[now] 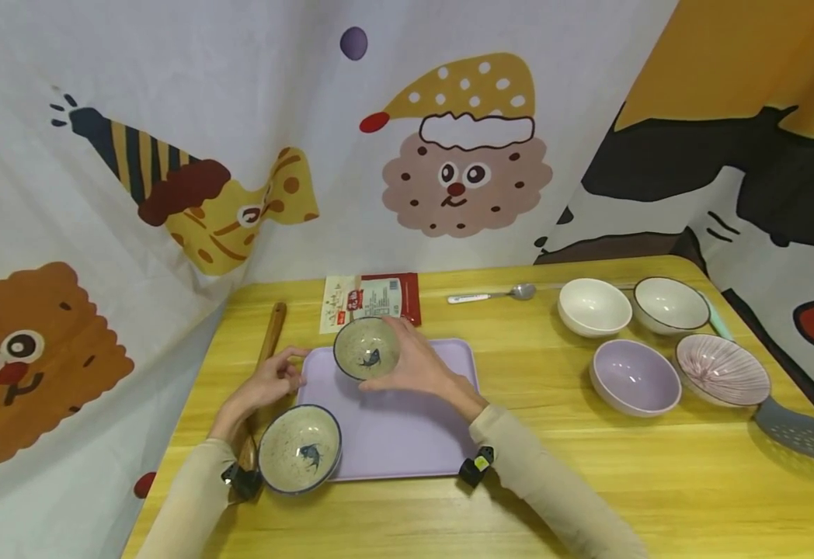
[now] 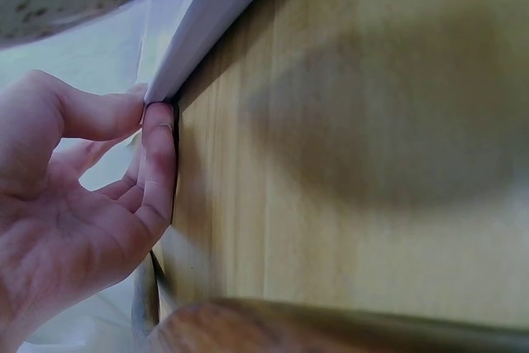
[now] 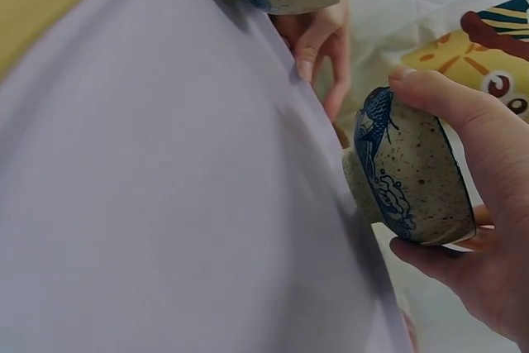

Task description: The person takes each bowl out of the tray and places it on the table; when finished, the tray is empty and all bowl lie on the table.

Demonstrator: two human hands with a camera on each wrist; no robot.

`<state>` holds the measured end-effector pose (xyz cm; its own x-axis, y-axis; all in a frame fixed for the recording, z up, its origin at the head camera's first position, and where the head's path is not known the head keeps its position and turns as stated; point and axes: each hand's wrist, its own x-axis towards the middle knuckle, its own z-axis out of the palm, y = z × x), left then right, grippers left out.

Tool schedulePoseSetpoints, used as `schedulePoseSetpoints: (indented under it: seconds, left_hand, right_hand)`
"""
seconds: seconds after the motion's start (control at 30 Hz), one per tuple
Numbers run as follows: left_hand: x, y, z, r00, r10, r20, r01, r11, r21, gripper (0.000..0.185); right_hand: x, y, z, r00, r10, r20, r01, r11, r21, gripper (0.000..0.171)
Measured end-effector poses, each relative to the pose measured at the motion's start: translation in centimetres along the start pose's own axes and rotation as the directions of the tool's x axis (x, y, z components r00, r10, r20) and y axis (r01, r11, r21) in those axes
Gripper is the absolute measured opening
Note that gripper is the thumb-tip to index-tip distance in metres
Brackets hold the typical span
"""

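The right hand [image 1: 417, 365] is gripping a speckled fish bowl [image 1: 366, 348] between thumb and curled fingers [image 3: 438, 97], holding it just above the far end of the lilac tray [image 1: 407, 435]. The left hand [image 1: 267, 382] is pinching the tray's left edge, apparently steadying it. A matching bowl [image 1: 300, 448] is overhanging the near-left corner. The yellow wooden table [image 1: 540, 481] is standing against cartoon-printed cloth walls [image 1: 169, 116].

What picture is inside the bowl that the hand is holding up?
A little blue fish on speckled beige, inside the bowl that the right hand holds. The head view shows it best.
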<state>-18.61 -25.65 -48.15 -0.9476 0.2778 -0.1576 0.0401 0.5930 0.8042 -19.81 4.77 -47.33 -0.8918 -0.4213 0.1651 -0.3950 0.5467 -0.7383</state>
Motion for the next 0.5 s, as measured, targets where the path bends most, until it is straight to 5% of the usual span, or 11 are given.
schedulePoseSetpoints:
  seconds: [0.5]
  left_hand:
    - [0.0,-0.1,0.0,1.000,-0.019,0.006,0.018,1.000,0.022,0.046]
  right_hand:
    - [-1.8,1.0,-4.7,0.963,-0.081,-0.257,0.088,0.996,0.015,0.120]
